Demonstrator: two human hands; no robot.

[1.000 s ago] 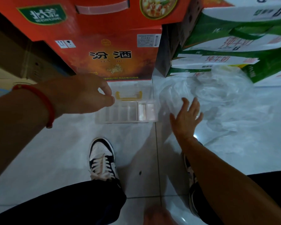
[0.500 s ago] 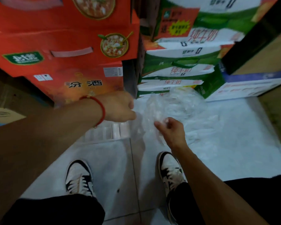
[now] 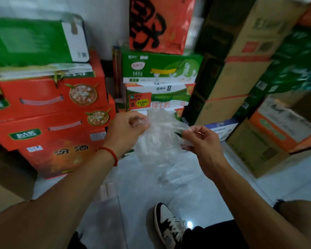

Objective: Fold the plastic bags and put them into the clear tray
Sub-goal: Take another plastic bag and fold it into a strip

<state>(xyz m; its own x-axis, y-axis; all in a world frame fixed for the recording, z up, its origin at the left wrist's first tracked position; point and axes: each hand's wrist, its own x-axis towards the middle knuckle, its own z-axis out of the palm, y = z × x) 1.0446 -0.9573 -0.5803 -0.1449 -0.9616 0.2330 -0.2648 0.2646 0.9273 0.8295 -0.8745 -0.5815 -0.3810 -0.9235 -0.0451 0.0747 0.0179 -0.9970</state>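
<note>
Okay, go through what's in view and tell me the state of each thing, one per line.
Clear crumpled plastic bag: held up off the floor, unfolded.
Left hand: pinching the bag's top edge.
Right hand: pinching the bag's other side.
Clear plastic tray: on the floor, mostly hidden by the left arm.
Orange cardboard boxes: stacked, closed.

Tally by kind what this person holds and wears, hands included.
Bare hands: 2, left hand and right hand
Clear crumpled plastic bag, pinched by both: 1
Red cord bracelet: 1
Black-and-white sneaker: 1
Total: 5
</note>
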